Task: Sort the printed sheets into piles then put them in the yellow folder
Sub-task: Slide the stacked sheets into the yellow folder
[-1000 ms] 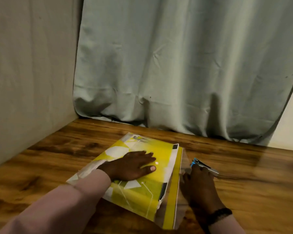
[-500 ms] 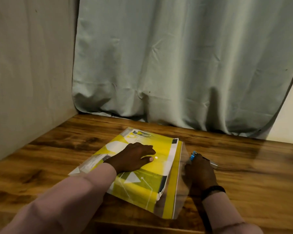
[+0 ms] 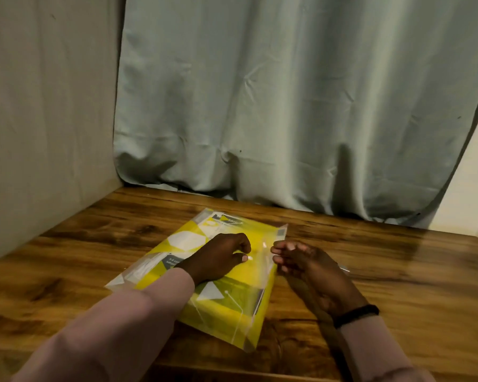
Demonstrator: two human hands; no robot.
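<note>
Pressing down on the folder (image 3: 221,307) with my left hand (image 3: 218,260), I keep it flat on the table (image 3: 398,285) so it does not slide while the flap side is worked. The left fingers are curled, knuckles up, with the thumb tip against the clear cover; whether they pinch the cover or only bear on it I cannot tell. My right hand (image 3: 309,268) sits at the folder's right edge, palm turned inward, fingers loosely bent and spread toward the edge, gripping nothing that I can see. The folder lies slantwise near the front of the table, its far corner pointing at the curtain (image 3: 287,106). Sheets (image 3: 188,241) with yellow, white and grey print show through the cover, so I judge them already inside, and the remaining step is closing the right edge. A small metallic item (image 3: 344,269) shows just behind my right hand; it is too hidden to identify. The cover is glossy and will likely slip under dry fingers, which is why one hand anchors while the other works the edge.
</note>
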